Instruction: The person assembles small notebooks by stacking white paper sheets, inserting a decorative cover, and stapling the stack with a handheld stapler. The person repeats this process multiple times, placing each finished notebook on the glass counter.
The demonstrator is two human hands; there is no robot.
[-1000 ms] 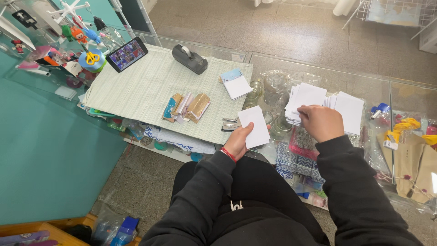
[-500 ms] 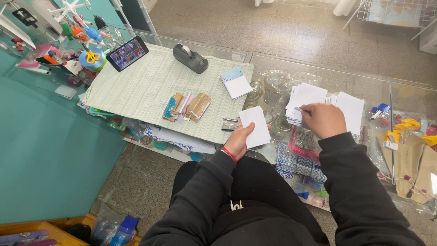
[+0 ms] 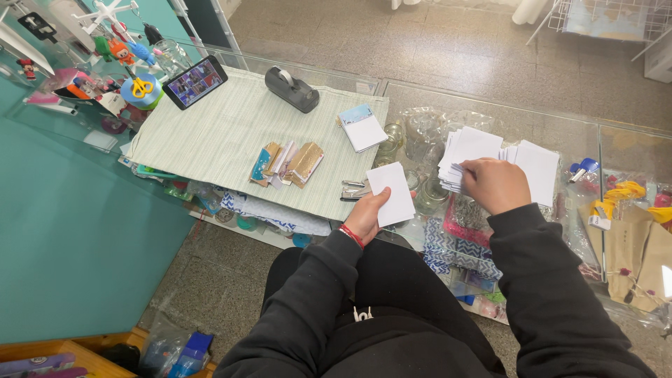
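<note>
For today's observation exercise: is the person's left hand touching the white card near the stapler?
Touching. The head view shows the left hand gripping the white card, thumb lying over its lower edge.

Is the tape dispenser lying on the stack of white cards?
No, the tape dispenser sits on the green mat, far from the card stack under the right hand.

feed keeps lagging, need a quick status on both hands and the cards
Left hand holds one white paper card. Right hand on the fanned white card stack. Metal stapler beside the held card.
</note>
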